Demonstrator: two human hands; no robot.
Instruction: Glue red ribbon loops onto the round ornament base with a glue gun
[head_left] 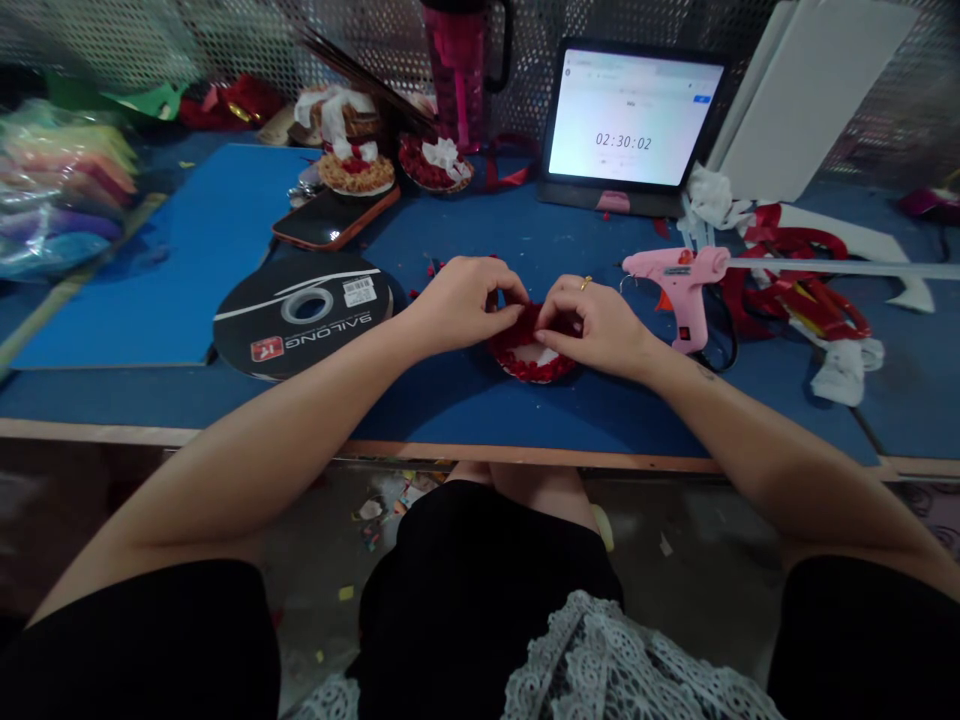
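Note:
A small round piece with a ruffled red border [532,372] and a whitish middle lies on the blue table in front of me. Thumb and fingers of my left hand [474,302] pinch dark red material at its upper left edge. From the other side my right hand [592,328], with a gold ring, pinches the same red material. The fingertips partly hide where they grip. To the right rests a pink glue gun [694,285] with a long glue stick in its back. Left of my hands lies a black ribbon spool [259,300].
Behind are a phone [337,222], red and tan round decorations [357,174], a pink tumbler [459,75] and a tablet [634,115] showing a timer. Red ribbon [795,240] and white scraps lie at right. A blue sheet [172,255] and bagged coloured material [60,190] occupy the left.

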